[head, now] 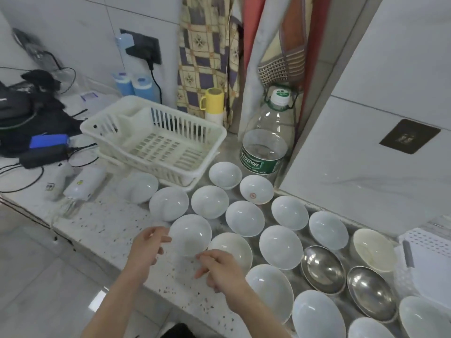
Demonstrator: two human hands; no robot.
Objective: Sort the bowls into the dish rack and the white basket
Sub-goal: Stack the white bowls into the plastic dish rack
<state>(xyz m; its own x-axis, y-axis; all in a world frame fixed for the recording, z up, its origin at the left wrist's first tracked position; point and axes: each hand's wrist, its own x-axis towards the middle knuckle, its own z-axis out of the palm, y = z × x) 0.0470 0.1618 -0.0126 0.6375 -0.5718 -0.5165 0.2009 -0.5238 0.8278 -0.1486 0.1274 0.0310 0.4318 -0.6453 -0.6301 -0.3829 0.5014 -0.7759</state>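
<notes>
crowding the counter (102, 223), bowls (280, 247) flank relaxed, empty left hand (146, 247) and right hand (219, 269).

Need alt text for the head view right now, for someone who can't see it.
Two bare hands, left and right, reach toward a white bowl at the counter's front edge. Many more bowls lie spread to the right; the dish rack behind holds none.

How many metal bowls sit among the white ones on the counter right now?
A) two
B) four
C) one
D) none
A: two shiny steel bowls, metal bowl and second metal bowl, lie side by side near the white basket.
</notes>
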